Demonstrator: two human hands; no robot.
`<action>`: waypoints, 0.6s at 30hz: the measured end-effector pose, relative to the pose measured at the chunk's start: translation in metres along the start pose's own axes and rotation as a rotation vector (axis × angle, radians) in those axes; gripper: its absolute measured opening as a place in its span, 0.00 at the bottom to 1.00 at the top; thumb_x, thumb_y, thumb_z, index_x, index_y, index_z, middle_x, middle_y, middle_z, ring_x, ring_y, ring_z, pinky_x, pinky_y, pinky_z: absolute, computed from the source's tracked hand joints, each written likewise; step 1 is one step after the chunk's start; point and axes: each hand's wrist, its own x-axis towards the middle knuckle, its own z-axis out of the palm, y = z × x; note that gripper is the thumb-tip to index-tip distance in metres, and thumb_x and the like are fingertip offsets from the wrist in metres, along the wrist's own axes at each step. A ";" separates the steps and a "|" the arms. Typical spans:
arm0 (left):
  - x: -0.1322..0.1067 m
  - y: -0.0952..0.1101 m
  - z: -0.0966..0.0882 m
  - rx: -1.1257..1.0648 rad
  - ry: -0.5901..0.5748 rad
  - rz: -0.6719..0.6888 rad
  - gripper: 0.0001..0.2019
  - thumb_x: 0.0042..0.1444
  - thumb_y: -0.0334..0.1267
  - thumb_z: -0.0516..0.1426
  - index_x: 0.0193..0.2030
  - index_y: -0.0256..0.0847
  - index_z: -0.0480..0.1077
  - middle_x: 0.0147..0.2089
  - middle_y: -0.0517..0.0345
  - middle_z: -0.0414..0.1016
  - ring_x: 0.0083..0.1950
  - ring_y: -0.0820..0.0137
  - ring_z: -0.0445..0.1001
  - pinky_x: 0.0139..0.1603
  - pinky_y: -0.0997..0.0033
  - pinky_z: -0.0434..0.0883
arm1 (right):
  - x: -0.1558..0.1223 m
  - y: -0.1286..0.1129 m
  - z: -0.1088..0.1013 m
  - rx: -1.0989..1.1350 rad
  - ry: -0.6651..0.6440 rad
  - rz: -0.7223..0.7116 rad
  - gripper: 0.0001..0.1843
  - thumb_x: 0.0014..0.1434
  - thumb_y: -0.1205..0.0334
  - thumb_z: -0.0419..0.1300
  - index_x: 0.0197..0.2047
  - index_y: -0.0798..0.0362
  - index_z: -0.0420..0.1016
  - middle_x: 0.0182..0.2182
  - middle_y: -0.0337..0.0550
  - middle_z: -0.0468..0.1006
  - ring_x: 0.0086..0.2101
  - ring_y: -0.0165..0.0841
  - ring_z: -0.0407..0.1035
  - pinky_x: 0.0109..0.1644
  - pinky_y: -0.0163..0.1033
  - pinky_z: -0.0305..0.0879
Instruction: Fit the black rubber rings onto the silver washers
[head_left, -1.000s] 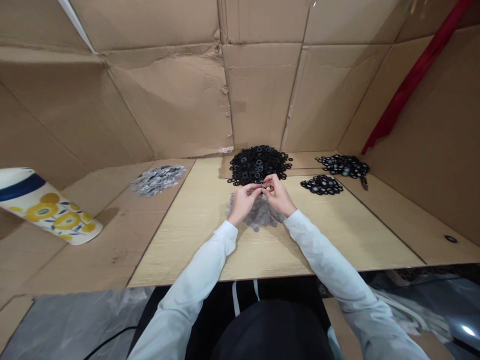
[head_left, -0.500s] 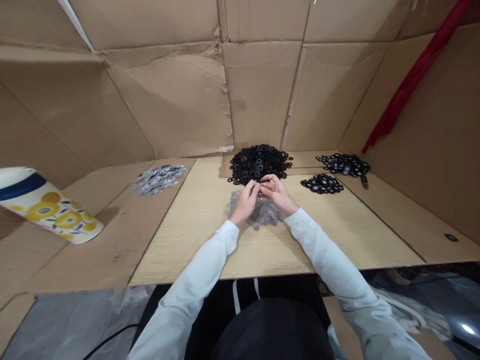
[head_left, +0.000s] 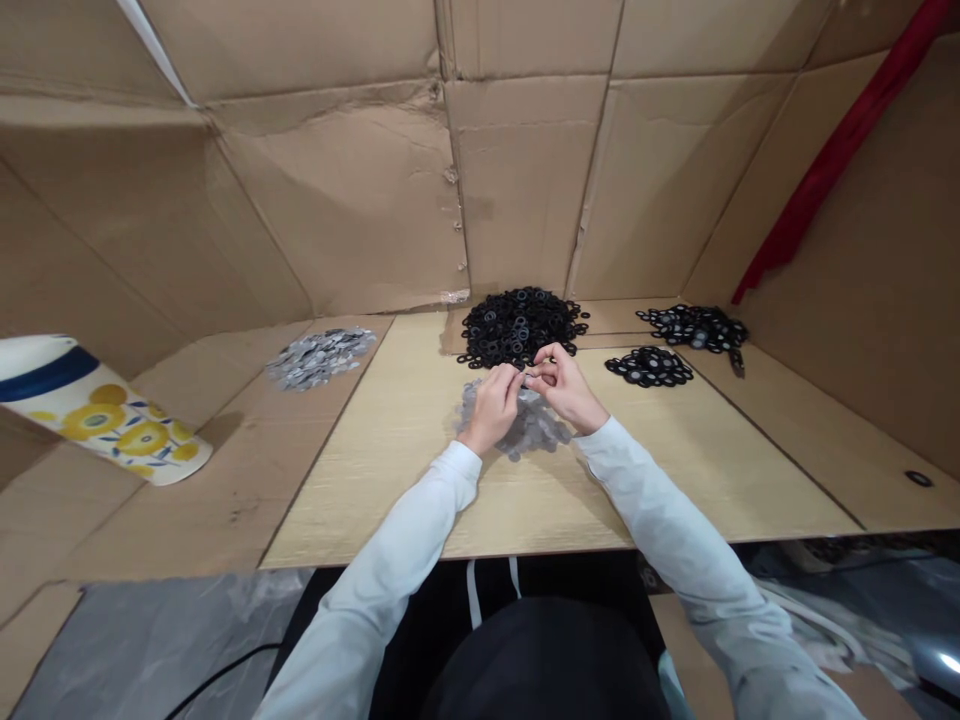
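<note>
Over a loose pile of translucent discs (head_left: 525, 432), my two hands meet at their fingertips. My left hand (head_left: 491, 410) is closed, its thumb and fingers pinching a small black ring, mostly hidden by the fingers. My right hand (head_left: 570, 395) is pinched at the same ring from the other side, with its index finger bent and raised. Whether a disc sits in the ring is too small to tell. Just behind the fingers rises a large heap of black rings (head_left: 517, 325).
To the right lie two piles of black rings with pale centres, a nearer pile (head_left: 649, 367) and a farther pile (head_left: 697, 328). Grey discs (head_left: 321, 358) are heaped at left, near a flowered cylinder (head_left: 112, 420). One ring (head_left: 919, 479) lies far right. Cardboard walls (head_left: 345, 200) enclose the table.
My right hand's fingers have curled and risen slightly, while the left fingers have drawn closer together. Both hands stay at the same spot; the view has shifted a little.
</note>
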 end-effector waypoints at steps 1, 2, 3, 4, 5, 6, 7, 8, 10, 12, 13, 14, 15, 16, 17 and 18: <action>0.000 -0.001 0.000 -0.004 -0.005 -0.009 0.09 0.58 0.38 0.50 0.27 0.42 0.64 0.29 0.56 0.64 0.35 0.69 0.62 0.42 0.72 0.60 | 0.000 0.001 0.000 -0.061 0.024 -0.024 0.16 0.43 0.61 0.60 0.35 0.49 0.56 0.25 0.34 0.68 0.27 0.29 0.65 0.32 0.35 0.60; 0.000 -0.002 0.000 -0.016 -0.009 -0.022 0.09 0.57 0.38 0.50 0.27 0.42 0.64 0.29 0.56 0.64 0.35 0.69 0.63 0.42 0.72 0.60 | 0.000 0.001 0.000 -0.127 0.047 -0.053 0.15 0.45 0.62 0.59 0.35 0.49 0.57 0.26 0.35 0.69 0.28 0.29 0.65 0.33 0.36 0.60; 0.000 -0.002 -0.001 -0.031 -0.015 -0.034 0.08 0.57 0.38 0.51 0.27 0.43 0.65 0.29 0.56 0.64 0.36 0.69 0.63 0.43 0.73 0.60 | -0.001 0.001 0.001 -0.190 0.065 -0.085 0.14 0.46 0.63 0.58 0.36 0.49 0.57 0.27 0.36 0.69 0.29 0.30 0.65 0.34 0.37 0.60; 0.000 -0.002 -0.001 -0.047 -0.020 -0.042 0.08 0.57 0.39 0.51 0.28 0.43 0.66 0.30 0.56 0.65 0.36 0.69 0.63 0.43 0.73 0.60 | -0.001 0.001 0.001 -0.240 0.078 -0.119 0.14 0.47 0.64 0.57 0.36 0.49 0.57 0.28 0.37 0.69 0.31 0.32 0.66 0.35 0.38 0.60; 0.001 -0.001 -0.001 -0.060 -0.025 -0.048 0.08 0.57 0.39 0.51 0.29 0.43 0.66 0.30 0.57 0.66 0.36 0.69 0.64 0.42 0.73 0.60 | -0.001 0.001 0.001 -0.271 0.086 -0.151 0.13 0.47 0.65 0.57 0.37 0.49 0.58 0.30 0.38 0.69 0.33 0.33 0.66 0.37 0.39 0.61; 0.001 0.000 -0.001 -0.071 -0.029 -0.051 0.08 0.58 0.39 0.50 0.30 0.43 0.67 0.31 0.57 0.66 0.36 0.70 0.64 0.42 0.74 0.60 | -0.001 0.001 0.001 -0.280 0.095 -0.174 0.13 0.48 0.65 0.56 0.38 0.49 0.58 0.31 0.39 0.69 0.35 0.34 0.66 0.38 0.40 0.61; 0.001 0.000 -0.001 -0.082 -0.031 -0.055 0.09 0.58 0.40 0.49 0.31 0.42 0.67 0.31 0.57 0.67 0.35 0.71 0.65 0.41 0.74 0.60 | -0.001 0.000 0.001 -0.263 0.102 -0.183 0.14 0.48 0.65 0.56 0.39 0.49 0.58 0.31 0.39 0.69 0.36 0.34 0.66 0.40 0.40 0.61; 0.001 0.001 0.000 -0.095 -0.032 -0.062 0.09 0.59 0.40 0.49 0.32 0.42 0.67 0.31 0.58 0.67 0.34 0.71 0.65 0.39 0.75 0.60 | -0.001 0.000 0.002 -0.221 0.105 -0.177 0.14 0.48 0.64 0.56 0.39 0.48 0.58 0.32 0.39 0.69 0.36 0.34 0.66 0.40 0.40 0.62; 0.001 0.003 0.001 -0.130 -0.034 -0.088 0.11 0.59 0.42 0.48 0.33 0.41 0.67 0.29 0.59 0.67 0.32 0.73 0.64 0.36 0.75 0.59 | 0.000 -0.001 0.002 -0.082 0.088 -0.131 0.15 0.48 0.62 0.57 0.40 0.48 0.57 0.31 0.38 0.68 0.33 0.32 0.66 0.39 0.40 0.63; 0.001 0.004 0.002 -0.167 -0.043 -0.112 0.13 0.59 0.43 0.47 0.31 0.40 0.66 0.28 0.60 0.66 0.30 0.74 0.64 0.34 0.75 0.59 | 0.001 -0.002 0.003 0.064 0.044 -0.072 0.17 0.48 0.59 0.59 0.39 0.48 0.57 0.29 0.36 0.68 0.30 0.30 0.66 0.37 0.39 0.63; 0.001 0.004 0.002 -0.180 -0.049 -0.123 0.14 0.59 0.44 0.47 0.30 0.40 0.66 0.27 0.60 0.66 0.29 0.74 0.64 0.34 0.76 0.59 | 0.001 -0.002 0.003 0.115 0.023 -0.046 0.17 0.47 0.58 0.60 0.38 0.48 0.57 0.27 0.35 0.68 0.29 0.30 0.66 0.37 0.39 0.64; 0.001 0.005 0.002 -0.192 -0.054 -0.134 0.14 0.60 0.45 0.46 0.29 0.40 0.66 0.27 0.60 0.66 0.29 0.74 0.63 0.34 0.76 0.59 | 0.001 -0.002 0.003 0.148 0.007 -0.025 0.18 0.46 0.57 0.61 0.37 0.48 0.57 0.26 0.34 0.68 0.27 0.29 0.66 0.36 0.38 0.64; 0.001 0.005 0.002 -0.203 -0.057 -0.144 0.15 0.59 0.46 0.46 0.29 0.40 0.65 0.27 0.60 0.66 0.30 0.74 0.64 0.34 0.75 0.59 | 0.002 -0.003 0.003 0.166 -0.001 -0.010 0.19 0.45 0.56 0.62 0.37 0.48 0.57 0.25 0.33 0.68 0.27 0.29 0.66 0.36 0.38 0.64; 0.001 0.005 0.001 -0.212 -0.062 -0.152 0.16 0.59 0.47 0.46 0.28 0.39 0.65 0.27 0.60 0.67 0.30 0.74 0.63 0.34 0.75 0.59 | 0.002 -0.003 0.002 0.176 -0.003 0.001 0.20 0.43 0.56 0.63 0.36 0.48 0.57 0.24 0.32 0.69 0.26 0.29 0.66 0.35 0.38 0.63; 0.002 0.005 0.001 -0.218 -0.068 -0.155 0.16 0.59 0.47 0.47 0.29 0.39 0.65 0.28 0.60 0.66 0.30 0.74 0.63 0.34 0.75 0.59 | 0.002 -0.004 0.002 0.181 -0.001 0.010 0.21 0.42 0.56 0.64 0.36 0.49 0.58 0.23 0.32 0.69 0.26 0.29 0.66 0.35 0.38 0.63; 0.002 0.005 0.001 -0.220 -0.074 -0.152 0.15 0.59 0.48 0.47 0.29 0.39 0.64 0.27 0.61 0.66 0.30 0.74 0.63 0.33 0.75 0.59 | 0.002 -0.005 0.001 0.185 0.002 0.021 0.22 0.40 0.56 0.65 0.35 0.49 0.58 0.22 0.31 0.70 0.26 0.29 0.66 0.34 0.38 0.63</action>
